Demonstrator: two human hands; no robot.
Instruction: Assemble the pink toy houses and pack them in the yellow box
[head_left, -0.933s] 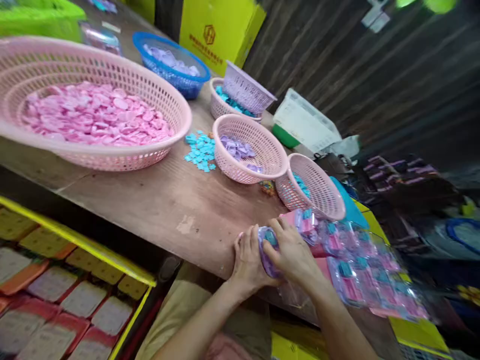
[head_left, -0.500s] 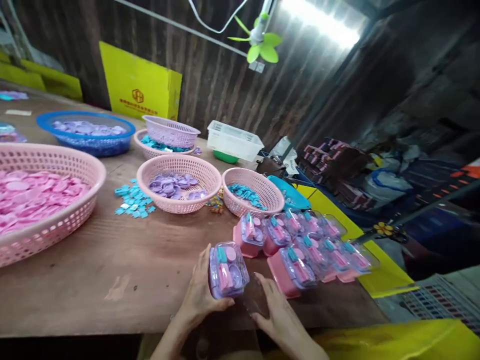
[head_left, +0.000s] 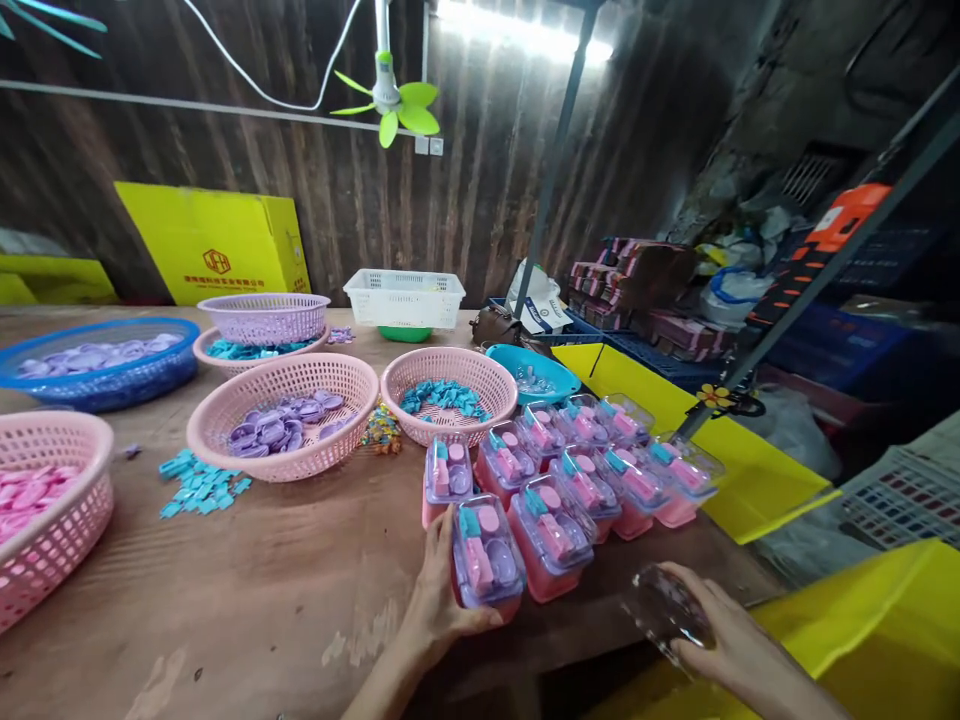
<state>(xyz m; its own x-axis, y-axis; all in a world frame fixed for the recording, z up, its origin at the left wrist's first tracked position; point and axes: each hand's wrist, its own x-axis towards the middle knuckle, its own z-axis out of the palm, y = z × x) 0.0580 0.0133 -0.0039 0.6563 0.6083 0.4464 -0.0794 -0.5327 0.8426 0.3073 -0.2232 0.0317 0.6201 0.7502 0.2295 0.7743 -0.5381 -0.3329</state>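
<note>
My left hand (head_left: 446, 600) is closed around a small pink box (head_left: 489, 560) with a lilac top, set at the front of a group of similar boxes. Teal, pink and lilac pieces show on its top, seemingly under a clear cover. Beside it, to the right, stands another such box (head_left: 553, 535). My right hand (head_left: 712, 625), farther right near the table's front edge, grips a clear plastic cover (head_left: 671, 610). That cover is held in the air, tilted and apart from the boxes.
Pink baskets hold lilac pieces (head_left: 289, 430), teal pieces (head_left: 444, 400) and pink pieces (head_left: 30, 505). Loose teal pieces (head_left: 201, 485) lie on the wooden table (head_left: 300, 580). A blue basin (head_left: 534, 375) stands behind the boxes. Yellow cartons (head_left: 862, 620) flank the right edge; a slanted metal post (head_left: 787, 310) rises there.
My left hand has moved the box right and up against the other boxes. My right hand has swung right with the clear cover. The view has turned right.
</note>
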